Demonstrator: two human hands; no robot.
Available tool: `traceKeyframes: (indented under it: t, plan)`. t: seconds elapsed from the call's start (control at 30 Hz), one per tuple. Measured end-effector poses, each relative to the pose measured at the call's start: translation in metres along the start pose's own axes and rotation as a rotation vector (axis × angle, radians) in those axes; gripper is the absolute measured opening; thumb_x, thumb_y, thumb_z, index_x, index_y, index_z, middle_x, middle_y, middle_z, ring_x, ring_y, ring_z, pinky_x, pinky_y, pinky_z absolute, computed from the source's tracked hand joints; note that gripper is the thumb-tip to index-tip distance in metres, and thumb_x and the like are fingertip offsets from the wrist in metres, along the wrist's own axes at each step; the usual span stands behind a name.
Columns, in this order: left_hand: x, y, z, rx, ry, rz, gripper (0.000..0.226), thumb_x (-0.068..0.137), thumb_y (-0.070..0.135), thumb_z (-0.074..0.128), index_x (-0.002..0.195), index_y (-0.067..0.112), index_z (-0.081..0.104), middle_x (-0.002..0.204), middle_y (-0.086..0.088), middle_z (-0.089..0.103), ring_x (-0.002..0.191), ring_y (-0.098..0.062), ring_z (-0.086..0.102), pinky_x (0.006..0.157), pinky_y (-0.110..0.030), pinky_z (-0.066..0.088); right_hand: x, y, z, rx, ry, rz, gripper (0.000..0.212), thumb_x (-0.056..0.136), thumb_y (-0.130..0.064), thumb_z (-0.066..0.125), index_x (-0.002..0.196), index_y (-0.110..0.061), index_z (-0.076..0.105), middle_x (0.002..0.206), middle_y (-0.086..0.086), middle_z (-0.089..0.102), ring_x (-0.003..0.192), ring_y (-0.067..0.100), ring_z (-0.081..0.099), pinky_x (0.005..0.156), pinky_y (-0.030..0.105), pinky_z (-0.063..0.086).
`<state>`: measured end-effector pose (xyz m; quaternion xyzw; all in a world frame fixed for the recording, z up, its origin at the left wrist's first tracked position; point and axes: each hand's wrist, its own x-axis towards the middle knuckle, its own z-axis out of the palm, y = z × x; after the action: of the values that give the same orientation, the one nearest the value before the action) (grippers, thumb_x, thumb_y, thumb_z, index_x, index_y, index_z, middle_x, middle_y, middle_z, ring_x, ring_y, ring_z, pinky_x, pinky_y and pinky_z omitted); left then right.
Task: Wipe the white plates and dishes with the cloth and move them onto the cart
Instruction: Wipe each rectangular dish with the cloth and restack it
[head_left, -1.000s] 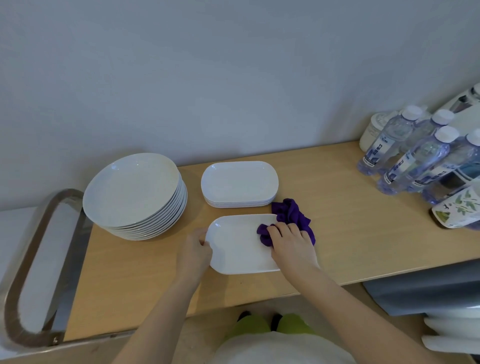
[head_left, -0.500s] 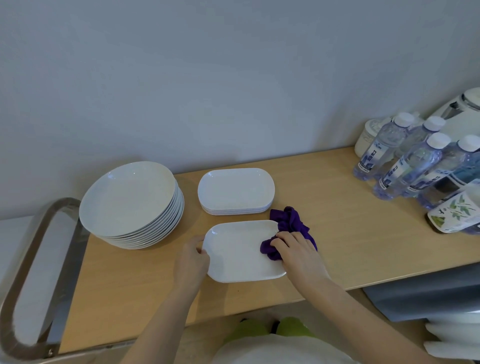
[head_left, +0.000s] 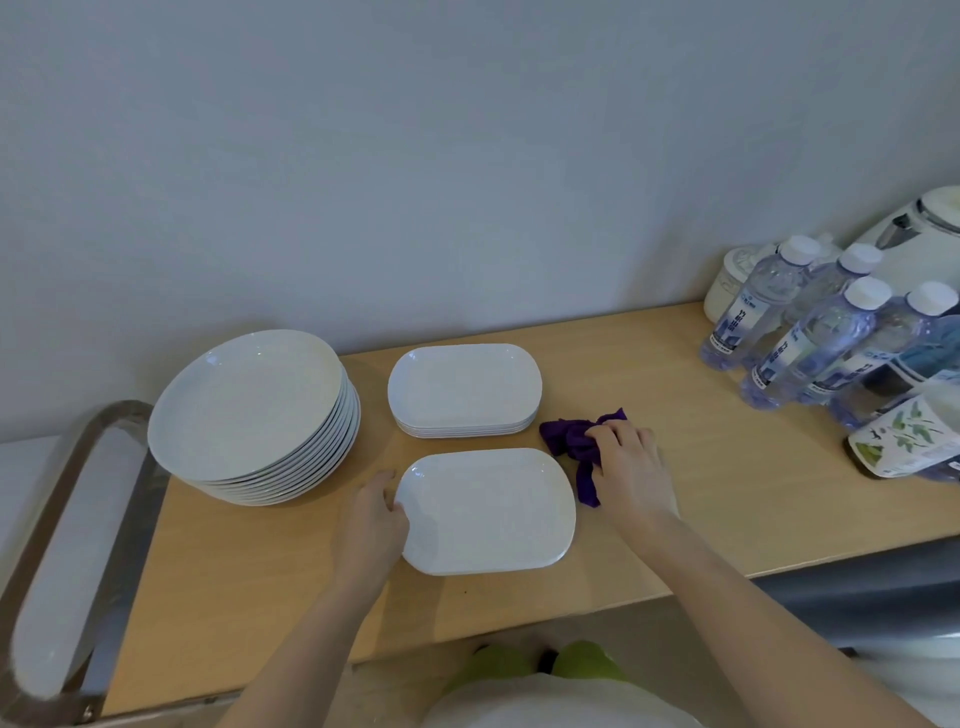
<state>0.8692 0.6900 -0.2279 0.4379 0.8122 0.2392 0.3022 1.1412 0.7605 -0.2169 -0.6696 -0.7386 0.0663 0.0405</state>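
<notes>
Your left hand (head_left: 371, 512) curls its fingers round the left rim of the oval dish (head_left: 488, 512), which lies flat on the desk (head_left: 649, 364) right in front of you. Your right hand (head_left: 631, 470) is just right of the dish and its bent fingers grip the purple cloth (head_left: 574, 444), which sits bunched on the desk by the dish's far right corner. Behind the dish is a stack of oval dishes (head_left: 465, 387), to its far left is a pile of round plates (head_left: 249, 410), and well off to its right stand water bottles (head_left: 810, 338).
</notes>
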Motion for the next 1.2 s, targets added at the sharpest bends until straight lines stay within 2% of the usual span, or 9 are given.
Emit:
traceKeyframes:
  t: [0.07, 0.23, 0.3, 0.47, 0.6, 0.7, 0.9, 1.03, 1.2]
  plan:
    - [0.004, 0.007, -0.002, 0.013, 0.027, 0.030, 0.048, 0.091, 0.010, 0.048, 0.137, 0.023, 0.046, 0.118, -0.001, 0.048, 0.100, -0.018, 0.051, 0.079, -0.034, 0.048, 0.001, 0.000, 0.004, -0.050, -0.052, 0.009, 0.043, 0.091, -0.015, 0.048, 0.132, -0.025, 0.042, 0.139, -0.004, 0.039, 0.122, 0.022, 0.037, 0.096, 0.030, 0.036]
    - [0.022, 0.030, -0.008, 0.110, 0.087, 0.157, 0.043, 0.092, 0.007, 0.047, 0.133, 0.020, 0.050, 0.104, 0.004, 0.047, 0.088, -0.012, 0.048, 0.068, -0.025, 0.038, 0.007, -0.005, 0.008, -0.145, -0.074, 0.037, 0.043, 0.091, -0.049, 0.042, 0.129, -0.030, 0.044, 0.136, -0.007, 0.041, 0.120, 0.020, 0.041, 0.090, 0.033, 0.036]
    - [0.028, 0.040, -0.010, 0.148, 0.100, 0.196, 0.040, 0.094, 0.010, 0.046, 0.132, 0.021, 0.051, 0.109, 0.003, 0.052, 0.093, -0.014, 0.051, 0.069, -0.026, 0.041, 0.012, -0.007, 0.005, -0.169, -0.020, 0.037, 0.042, 0.091, -0.055, 0.037, 0.122, -0.031, 0.052, 0.128, -0.008, 0.049, 0.110, 0.019, 0.048, 0.085, 0.032, 0.036]
    - [0.043, 0.064, -0.013, 0.271, 0.149, 0.314, 0.032, 0.100, 0.022, 0.040, 0.129, 0.017, 0.052, 0.117, -0.005, 0.057, 0.101, -0.020, 0.056, 0.081, -0.032, 0.050, 0.034, -0.015, -0.017, -0.136, 0.084, 0.020, 0.032, 0.095, -0.043, 0.037, 0.109, -0.027, 0.060, 0.112, -0.006, 0.056, 0.097, 0.019, 0.052, 0.080, 0.031, 0.035]
    - [0.063, 0.080, -0.014, 0.378, 0.136, 0.347, 0.035, 0.100, 0.024, 0.038, 0.133, 0.015, 0.048, 0.120, -0.009, 0.053, 0.107, -0.024, 0.051, 0.084, -0.034, 0.045, 0.064, -0.033, -0.032, -0.053, 0.097, -0.063, 0.026, 0.096, -0.025, 0.037, 0.111, -0.019, 0.057, 0.111, -0.001, 0.056, 0.100, 0.021, 0.050, 0.082, 0.031, 0.039]
    - [0.078, 0.088, -0.014, 0.458, 0.104, 0.312, 0.036, 0.101, 0.022, 0.037, 0.133, 0.008, 0.042, 0.122, -0.013, 0.049, 0.110, -0.027, 0.049, 0.086, -0.034, 0.044, 0.087, -0.050, -0.031, -0.026, 0.053, -0.116, 0.024, 0.095, -0.018, 0.038, 0.115, -0.014, 0.052, 0.114, 0.002, 0.054, 0.104, 0.022, 0.048, 0.080, 0.030, 0.035]
    - [0.102, 0.089, -0.008, 0.697, 0.061, 0.164, 0.034, 0.100, 0.016, 0.036, 0.130, 0.001, 0.038, 0.126, -0.014, 0.046, 0.112, -0.026, 0.049, 0.088, -0.028, 0.043, 0.112, -0.073, -0.008, -0.185, -0.048, -0.088, 0.035, 0.089, -0.010, 0.046, 0.124, -0.012, 0.042, 0.120, 0.005, 0.051, 0.107, 0.021, 0.048, 0.081, 0.030, 0.034]
    - [0.111, 0.088, -0.003, 0.748, 0.028, 0.119, 0.035, 0.099, 0.012, 0.039, 0.132, 0.000, 0.037, 0.127, -0.014, 0.046, 0.114, -0.025, 0.050, 0.089, -0.029, 0.046, 0.123, -0.073, 0.007, -0.194, -0.073, -0.104, 0.042, 0.088, -0.011, 0.052, 0.128, -0.008, 0.039, 0.121, 0.006, 0.052, 0.107, 0.021, 0.051, 0.077, 0.028, 0.035]
    - [0.121, 0.089, -0.005, 0.758, 0.015, 0.115, 0.036, 0.094, 0.005, 0.044, 0.129, 0.000, 0.037, 0.126, -0.015, 0.046, 0.112, -0.025, 0.052, 0.087, -0.028, 0.047, 0.131, -0.067, 0.014, -0.127, -0.108, -0.123, 0.034, 0.090, -0.009, 0.048, 0.123, -0.009, 0.038, 0.113, 0.007, 0.055, 0.095, 0.021, 0.057, 0.066, 0.027, 0.038]
